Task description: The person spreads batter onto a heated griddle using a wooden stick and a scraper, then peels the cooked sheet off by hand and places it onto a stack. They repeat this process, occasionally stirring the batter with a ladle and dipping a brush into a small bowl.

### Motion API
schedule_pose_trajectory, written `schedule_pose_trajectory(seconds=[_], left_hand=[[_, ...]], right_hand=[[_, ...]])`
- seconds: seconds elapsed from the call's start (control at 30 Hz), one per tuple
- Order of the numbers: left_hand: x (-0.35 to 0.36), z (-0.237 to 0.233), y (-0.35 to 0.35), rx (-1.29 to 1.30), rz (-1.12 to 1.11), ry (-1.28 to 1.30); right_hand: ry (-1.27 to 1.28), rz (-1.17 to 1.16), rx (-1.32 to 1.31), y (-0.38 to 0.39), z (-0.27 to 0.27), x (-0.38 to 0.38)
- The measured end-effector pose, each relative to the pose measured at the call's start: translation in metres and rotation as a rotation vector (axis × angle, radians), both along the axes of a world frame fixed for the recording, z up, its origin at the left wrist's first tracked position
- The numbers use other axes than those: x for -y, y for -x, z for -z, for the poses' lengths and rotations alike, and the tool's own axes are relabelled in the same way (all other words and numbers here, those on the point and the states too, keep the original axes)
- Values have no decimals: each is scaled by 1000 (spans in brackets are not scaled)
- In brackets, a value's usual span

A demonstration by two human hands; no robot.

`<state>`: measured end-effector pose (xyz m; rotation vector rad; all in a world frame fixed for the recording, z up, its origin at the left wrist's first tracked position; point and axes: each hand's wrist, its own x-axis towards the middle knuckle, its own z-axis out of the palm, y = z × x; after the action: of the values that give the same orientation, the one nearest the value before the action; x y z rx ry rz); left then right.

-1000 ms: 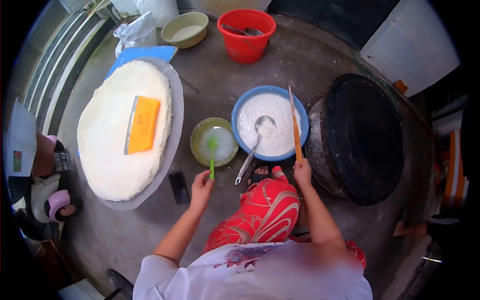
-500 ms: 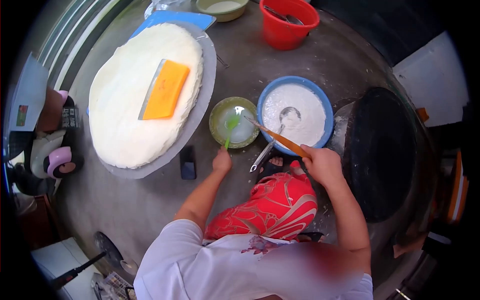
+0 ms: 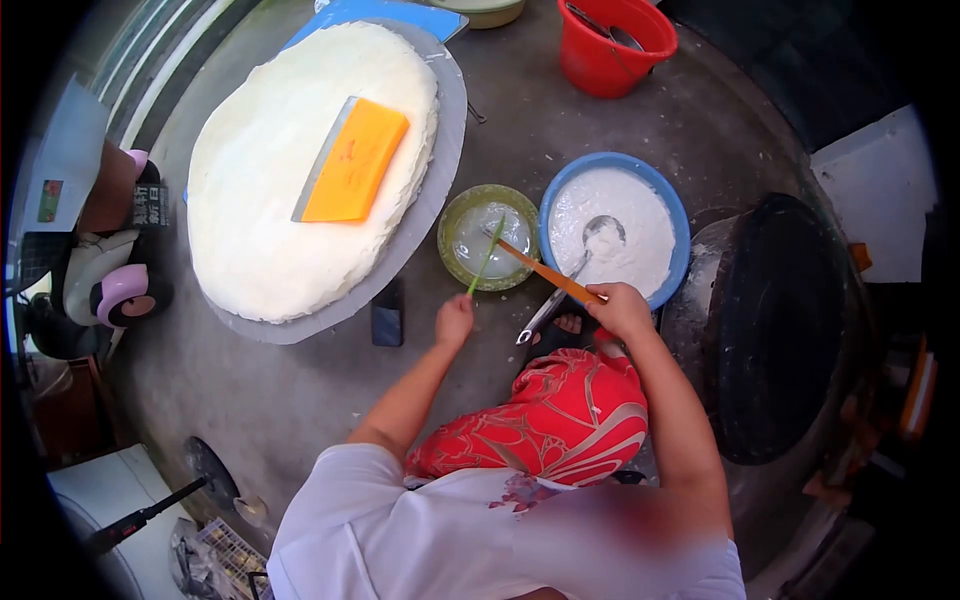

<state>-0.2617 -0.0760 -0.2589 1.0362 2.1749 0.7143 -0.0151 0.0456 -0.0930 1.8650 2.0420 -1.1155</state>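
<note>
Grey floor (image 3: 300, 400), left hand (image 3: 455, 320) closed on 1 slim green tool (image 3: 486, 262), right hand (image 3: 622, 308) closed on 1 flat stick (image 3: 555, 276), 1 round bowl (image 3: 448, 240) ahead.

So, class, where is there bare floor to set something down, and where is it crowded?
Bare floor shows below the tray and phone, left of the left forearm. Another patch lies between the bucket and blue bowl. It is crowded over the green bowl, where the left hand's green tool meets the right hand's stick.
</note>
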Motion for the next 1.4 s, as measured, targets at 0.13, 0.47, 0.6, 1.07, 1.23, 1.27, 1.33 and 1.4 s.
schedule_pose_trajectory(seconds=[0.13,0.47,0.6,1.07,1.23,1.27,1.33,1.4], left_hand=[[-25,22,21,-144,-22,-1],[9,-10,-6,13,17,-92],[-7,11,12,-112,-47,44],[22,-78,6,-413,98,-51],[30,-44,2,108,12,-136],[27,-35,1,109,13,-139],[15,-23,2,108,-14,-66],[4,-19,6,23,-31,37]], right_hand=[[-16,5,-39,-6,-5,3],[-443,-431,125,9,1,15],[-341,-315,159,-6,-24,22],[-317,-253,107,6,-20,11],[-590,-515,160,4,-20,10],[-592,-514,163,1,-24,12],[-519,-446,196,-5,-40,20],[-459,-318,203,-10,-61,28]])
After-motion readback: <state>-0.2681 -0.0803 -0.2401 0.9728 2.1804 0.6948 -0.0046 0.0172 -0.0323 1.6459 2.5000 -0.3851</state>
